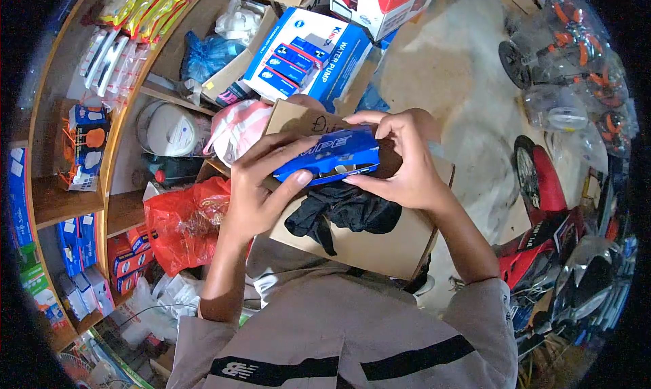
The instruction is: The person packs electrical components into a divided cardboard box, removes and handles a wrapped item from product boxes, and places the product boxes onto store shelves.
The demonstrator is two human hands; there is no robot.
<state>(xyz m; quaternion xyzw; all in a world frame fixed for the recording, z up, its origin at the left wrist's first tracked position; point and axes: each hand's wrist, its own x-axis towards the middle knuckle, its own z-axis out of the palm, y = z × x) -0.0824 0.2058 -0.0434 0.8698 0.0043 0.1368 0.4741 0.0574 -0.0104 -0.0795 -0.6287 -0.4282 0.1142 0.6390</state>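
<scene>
Between both hands I hold a small blue cardboard box (332, 153) with pale lettering. My left hand (268, 175) grips its left end, fingers over the top and thumb along the near side. Around the right end my right hand (405, 155) is closed, thumb at the lower edge and fingers above. A dark gap shows along the near side of the box; what is inside cannot be made out. Just below the box, a crumpled black cloth (346, 216) lies on a brown cardboard carton (359, 250) in front of my lap.
A water pump box (349, 60) carrying several small blue boxes (288, 67) stands ahead. Wooden shelves (64, 202) with packaged goods line the left, beside a red plastic bag (186, 216). A red motorbike (542, 246) and plastic-wrapped goods (576, 56) are on the right.
</scene>
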